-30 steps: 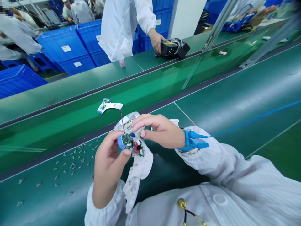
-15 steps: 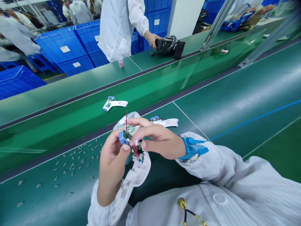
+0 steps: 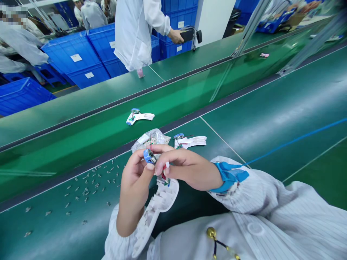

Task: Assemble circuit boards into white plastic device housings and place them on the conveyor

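No lettering can be read in this view. White labels [image 3: 76, 57] are stuck on the blue plastic crates [image 3: 71, 47], but their print is too small to be made out.

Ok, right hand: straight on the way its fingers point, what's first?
Right hand: its fingertips meet the left hand's thumb first. Depth is unclear, so they may already touch.

Bright even light, soft shadows; glare on conveyor belt [image 3: 273, 115], bowed edges
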`<state>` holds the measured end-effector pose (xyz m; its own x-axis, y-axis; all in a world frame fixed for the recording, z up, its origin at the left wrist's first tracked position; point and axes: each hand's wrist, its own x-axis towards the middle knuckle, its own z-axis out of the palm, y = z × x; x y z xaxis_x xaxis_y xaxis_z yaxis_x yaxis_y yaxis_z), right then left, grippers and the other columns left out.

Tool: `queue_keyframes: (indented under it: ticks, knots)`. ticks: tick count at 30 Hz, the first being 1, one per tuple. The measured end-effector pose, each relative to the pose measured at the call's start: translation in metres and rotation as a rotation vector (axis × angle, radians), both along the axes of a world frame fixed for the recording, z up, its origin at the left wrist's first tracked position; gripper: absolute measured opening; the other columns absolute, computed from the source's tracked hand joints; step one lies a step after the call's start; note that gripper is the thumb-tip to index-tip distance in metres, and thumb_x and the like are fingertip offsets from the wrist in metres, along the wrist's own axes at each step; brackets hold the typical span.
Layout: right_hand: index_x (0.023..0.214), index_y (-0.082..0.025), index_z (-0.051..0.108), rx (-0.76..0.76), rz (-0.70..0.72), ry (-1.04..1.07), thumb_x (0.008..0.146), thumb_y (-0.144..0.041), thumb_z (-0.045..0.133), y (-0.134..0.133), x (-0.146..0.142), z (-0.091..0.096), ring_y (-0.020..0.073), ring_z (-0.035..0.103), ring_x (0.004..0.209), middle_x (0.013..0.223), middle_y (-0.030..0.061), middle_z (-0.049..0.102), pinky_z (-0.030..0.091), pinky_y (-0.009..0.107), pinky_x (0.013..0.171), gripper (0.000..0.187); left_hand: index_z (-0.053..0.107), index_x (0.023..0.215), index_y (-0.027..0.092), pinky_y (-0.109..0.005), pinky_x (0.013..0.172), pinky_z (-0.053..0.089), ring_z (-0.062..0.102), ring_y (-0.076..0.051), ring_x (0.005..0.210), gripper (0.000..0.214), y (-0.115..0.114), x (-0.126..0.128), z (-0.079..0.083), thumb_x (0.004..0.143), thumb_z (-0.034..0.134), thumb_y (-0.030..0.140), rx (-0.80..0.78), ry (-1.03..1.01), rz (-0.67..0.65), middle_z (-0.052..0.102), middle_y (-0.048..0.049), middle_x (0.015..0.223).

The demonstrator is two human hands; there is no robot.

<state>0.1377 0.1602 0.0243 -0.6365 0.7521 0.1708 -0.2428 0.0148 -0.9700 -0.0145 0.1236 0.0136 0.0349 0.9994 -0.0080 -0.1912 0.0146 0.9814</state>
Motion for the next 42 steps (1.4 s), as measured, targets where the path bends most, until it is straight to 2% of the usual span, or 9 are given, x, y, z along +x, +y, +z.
queue_keyframes:
  ticks: [2, 5, 10, 16, 20, 26, 30, 34, 42]
  knots:
    - [0.076, -0.017, 0.062, -0.050, -0.041, -0.002, 0.084, -0.021, 0.054, -0.002, 0.000, -0.001, 0.0198, 0.043, 0.123, 0.100, 0.0085, 0.060, 0.046, 0.030, 0.082, 0.012, 0.060, 0.099, 0.023, -0.021, 0.061, 0.049, 0.057, -0.011, 0.070, 0.015, 0.000, 0.000, -0.001, 0.087, 0.058, 0.032, 0.011, 0.012, 0.025, 0.060, -0.0003, 0.084]
    - [0.074, -0.015, 0.061, -0.087, -0.159, 0.022, 0.082, -0.021, 0.055, -0.003, 0.001, -0.001, 0.0172, 0.054, 0.101, 0.113, 0.0100, 0.055, 0.046, 0.024, 0.065, 0.011, 0.060, 0.098, 0.022, -0.020, 0.064, 0.048, 0.057, -0.011, 0.073, 0.013, 0.001, 0.000, -0.001, 0.087, 0.058, 0.030, 0.036, 0.009, 0.049, 0.061, -0.0007, 0.086]
    - [0.071, -0.015, 0.059, 0.003, -0.251, 0.017, 0.086, -0.021, 0.049, -0.002, 0.001, 0.001, 0.0120, 0.054, 0.079, 0.075, 0.0026, 0.057, 0.044, 0.025, 0.075, 0.019, 0.061, 0.097, 0.023, -0.021, 0.069, 0.049, 0.061, -0.012, 0.078, 0.013, 0.002, 0.000, -0.001, 0.086, 0.059, 0.029, 0.076, -0.011, 0.092, 0.064, -0.0009, 0.087]
    - [0.066, -0.013, 0.059, 0.040, -0.212, -0.077, 0.084, -0.032, 0.056, 0.001, 0.005, 0.004, 0.0105, 0.048, 0.062, 0.063, 0.0003, 0.052, 0.039, 0.024, 0.058, 0.025, 0.061, 0.104, 0.022, -0.027, 0.077, 0.052, 0.063, -0.016, 0.088, 0.022, -0.001, 0.003, -0.002, 0.084, 0.061, 0.032, 0.047, 0.035, 0.104, 0.065, -0.0035, 0.095]
    - [0.059, -0.014, 0.057, 0.193, -0.226, -0.100, 0.086, -0.036, 0.057, 0.005, 0.010, 0.011, 0.0107, 0.047, 0.063, 0.059, 0.0003, 0.053, 0.039, 0.024, 0.061, 0.035, 0.059, 0.109, 0.022, -0.025, 0.068, 0.054, 0.064, -0.018, 0.087, 0.026, -0.003, 0.005, -0.001, 0.085, 0.060, 0.033, 0.047, 0.075, 0.111, 0.065, -0.0059, 0.103]
    - [0.059, -0.016, 0.060, 0.540, -0.290, -0.250, 0.082, -0.010, 0.055, 0.009, 0.014, 0.021, 0.0106, 0.048, 0.064, 0.057, -0.0018, 0.057, 0.039, 0.026, 0.071, 0.024, 0.059, 0.115, 0.026, -0.025, 0.062, 0.054, 0.064, -0.017, 0.081, 0.028, -0.007, 0.006, -0.003, 0.087, 0.056, 0.031, 0.052, 0.076, 0.072, 0.065, -0.0052, 0.107]
    - [0.056, -0.017, 0.057, 0.725, -0.368, -0.307, 0.077, -0.006, 0.052, 0.009, 0.013, 0.022, 0.0098, 0.045, 0.059, 0.055, -0.0027, 0.056, 0.037, 0.028, 0.071, 0.024, 0.060, 0.116, 0.028, -0.025, 0.059, 0.055, 0.064, -0.015, 0.072, 0.029, -0.009, 0.005, -0.004, 0.087, 0.056, 0.032, 0.070, 0.070, 0.058, 0.066, -0.0046, 0.104]
    - [0.052, -0.017, 0.054, 0.810, -0.333, -0.356, 0.076, -0.006, 0.049, 0.010, 0.013, 0.023, 0.0096, 0.045, 0.056, 0.054, -0.0021, 0.057, 0.037, 0.028, 0.070, 0.026, 0.061, 0.115, 0.029, -0.026, 0.059, 0.055, 0.063, -0.013, 0.065, 0.029, -0.010, 0.003, -0.002, 0.088, 0.055, 0.033, 0.093, 0.080, 0.010, 0.067, -0.0032, 0.097]
    - [0.049, -0.016, 0.052, 0.850, -0.248, -0.362, 0.073, -0.005, 0.045, 0.009, 0.014, 0.028, 0.0095, 0.045, 0.054, 0.053, -0.0010, 0.057, 0.036, 0.029, 0.068, 0.027, 0.061, 0.115, 0.030, -0.023, 0.056, 0.052, 0.060, -0.011, 0.059, 0.028, -0.011, 0.001, 0.000, 0.088, 0.055, 0.034, 0.101, 0.074, -0.052, 0.066, -0.0020, 0.088]
